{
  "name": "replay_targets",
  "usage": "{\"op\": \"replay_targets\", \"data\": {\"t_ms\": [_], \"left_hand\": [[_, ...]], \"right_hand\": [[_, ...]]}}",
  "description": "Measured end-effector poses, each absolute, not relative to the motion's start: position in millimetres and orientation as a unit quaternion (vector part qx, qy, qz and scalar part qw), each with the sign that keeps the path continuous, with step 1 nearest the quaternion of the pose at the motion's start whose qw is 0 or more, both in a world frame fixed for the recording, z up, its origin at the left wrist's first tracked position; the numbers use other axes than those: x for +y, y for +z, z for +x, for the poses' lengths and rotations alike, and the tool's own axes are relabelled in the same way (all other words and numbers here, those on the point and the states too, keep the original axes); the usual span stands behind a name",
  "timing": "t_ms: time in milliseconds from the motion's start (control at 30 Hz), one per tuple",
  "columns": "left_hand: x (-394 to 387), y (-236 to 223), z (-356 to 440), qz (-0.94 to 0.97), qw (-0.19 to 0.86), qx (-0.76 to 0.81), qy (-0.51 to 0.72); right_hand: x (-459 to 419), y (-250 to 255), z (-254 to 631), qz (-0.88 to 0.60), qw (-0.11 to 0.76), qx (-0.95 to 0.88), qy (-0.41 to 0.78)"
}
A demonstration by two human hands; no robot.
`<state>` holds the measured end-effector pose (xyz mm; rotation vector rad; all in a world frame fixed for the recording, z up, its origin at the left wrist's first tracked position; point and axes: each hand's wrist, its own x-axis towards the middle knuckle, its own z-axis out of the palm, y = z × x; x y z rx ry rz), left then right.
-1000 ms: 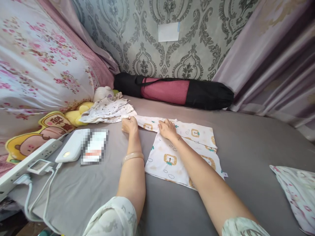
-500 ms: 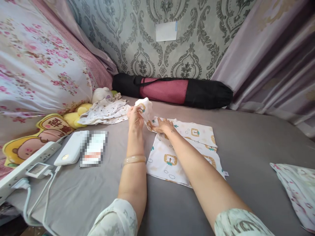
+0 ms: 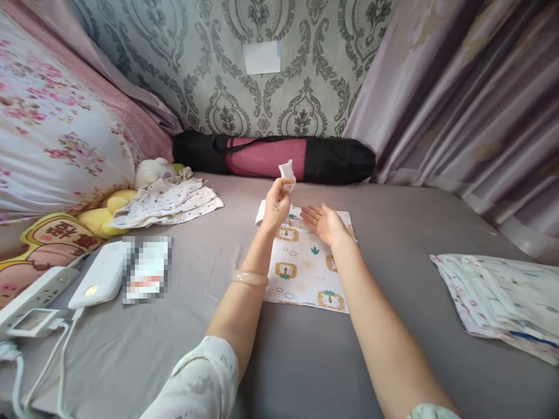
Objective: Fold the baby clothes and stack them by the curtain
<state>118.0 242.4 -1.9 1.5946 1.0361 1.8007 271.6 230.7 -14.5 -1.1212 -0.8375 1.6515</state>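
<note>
A white baby garment printed with orange lions and green leaves lies flat on the grey bed sheet, with its far end folded over. My left hand is closed on a white raised end of this cloth, held up above the far edge. Whether that end is a sleeve is not clear. My right hand hovers over the garment's far right part, palm turned inward and fingers apart, holding nothing. My forearms hide the garment's sides.
A black and pink mat bag lies along the wall. At left are a crumpled speckled cloth, plush toys, a phone, a power bank and a power strip with cables. Folded clothes lie at right.
The garment's top layer has been folded over, making it narrower. My left hand moved right with the cloth end; my right hand lifted off the fabric and opened. The view turned slightly right.
</note>
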Motion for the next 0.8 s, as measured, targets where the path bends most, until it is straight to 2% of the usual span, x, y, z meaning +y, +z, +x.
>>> {"op": "replay_targets", "data": {"t_ms": [333,567,667,800], "left_hand": [[221,-23,165,0.785,0.270,0.393,0.397],[238,-20,120,0.675,0.215,0.540,0.455],[241,-23,87,0.637,0.206,0.616,0.415],[236,-30,64,0.624,0.248,0.657,0.343]], "right_hand": [[238,-38,306,-0.434,0.536,-0.346,0.636],[240,-36,304,-0.388,0.564,-0.227,0.693],[243,-39,304,-0.407,0.579,-0.208,0.676],[247,-41,307,-0.424,0.606,-0.214,0.638]]}}
